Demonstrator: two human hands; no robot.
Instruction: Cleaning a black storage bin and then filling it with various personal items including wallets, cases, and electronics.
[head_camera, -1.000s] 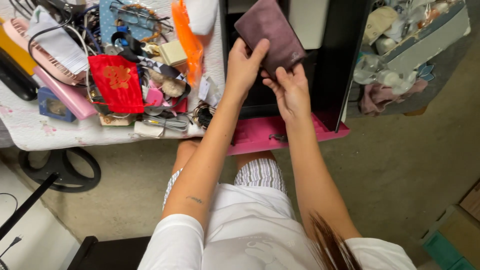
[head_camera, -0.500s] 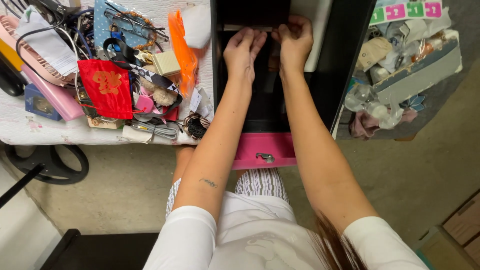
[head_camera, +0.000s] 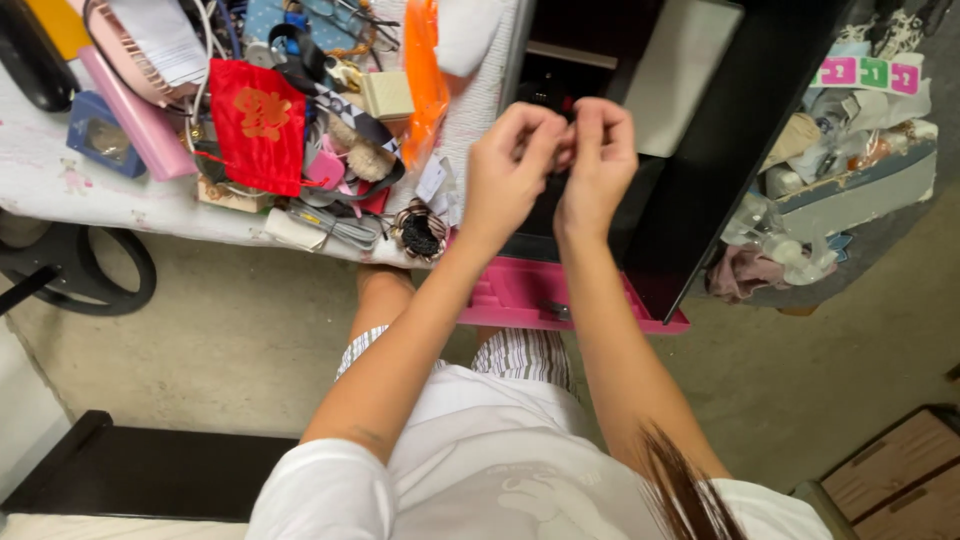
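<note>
Both hands, left (head_camera: 508, 170) and right (head_camera: 597, 160), pinch fingertips together above the pink drawer (head_camera: 560, 298); anything pinched is hidden.

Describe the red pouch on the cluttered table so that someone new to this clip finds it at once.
Start at the white table left of the black cabinet, piled with odds and ends. In the heap, to the left of the left hand, lies the red fabric pouch. It is the only bright red cloth there, with a gold emblem, beside a pink box.
</note>
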